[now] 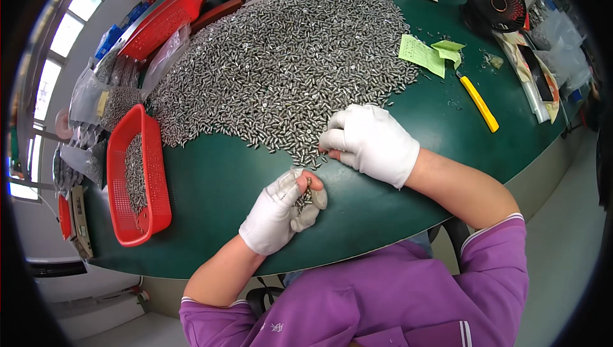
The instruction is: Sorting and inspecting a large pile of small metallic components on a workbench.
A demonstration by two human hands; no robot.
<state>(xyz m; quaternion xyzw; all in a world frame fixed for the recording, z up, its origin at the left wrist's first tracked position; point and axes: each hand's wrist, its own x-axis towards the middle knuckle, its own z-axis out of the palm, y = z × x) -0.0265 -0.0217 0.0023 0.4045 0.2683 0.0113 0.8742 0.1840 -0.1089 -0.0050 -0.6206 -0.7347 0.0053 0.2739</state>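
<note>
Clutching small metal parts [305, 199] in left hand [281, 213] | right hand [370, 142] fingertips pinching at parts pile [287, 59]

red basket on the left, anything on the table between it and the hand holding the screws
Nothing visible. Between the left hand, closed on a few small metal screws, and the red basket, only bare green table shows. The big screw pile lies farther back.

Bare green table [211, 187] lies open between the red basket [156, 174] at left and the two gloved hands; the heap of small metal pieces [281, 66] blocks the middle; right of it, green paper slips [423, 54] and a yellow knife [479, 104] lie on open table
</note>
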